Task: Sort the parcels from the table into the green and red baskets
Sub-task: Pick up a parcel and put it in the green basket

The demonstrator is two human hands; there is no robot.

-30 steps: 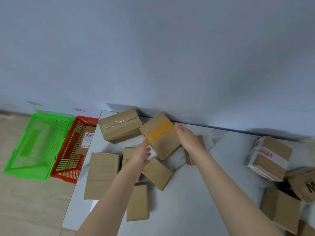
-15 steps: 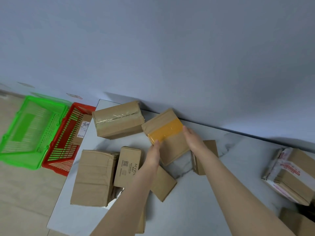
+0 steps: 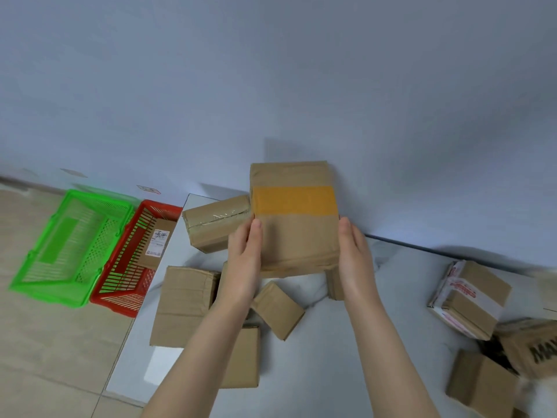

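Several loose parcels (image 3: 187, 303) lie nearest on the table (image 3: 346, 342); above them the left hand (image 3: 244, 260) and right hand (image 3: 354, 257) clamp a taped parcel (image 3: 297, 233) by its sides, thumbs in front, fingers hidden behind; held upright, likely to check its face before sorting; beyond, the red basket (image 3: 162, 206) holds one labelled box (image 3: 156, 242); the green basket (image 3: 45, 257) stands just beside it.

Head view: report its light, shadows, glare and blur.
Head view: light is soft and even; a pale sheen lies on the table near its left corner; the held parcel is fairly sharp and casts a faint shadow on the wall; the green basket and the boxes at the right edge look smeared.
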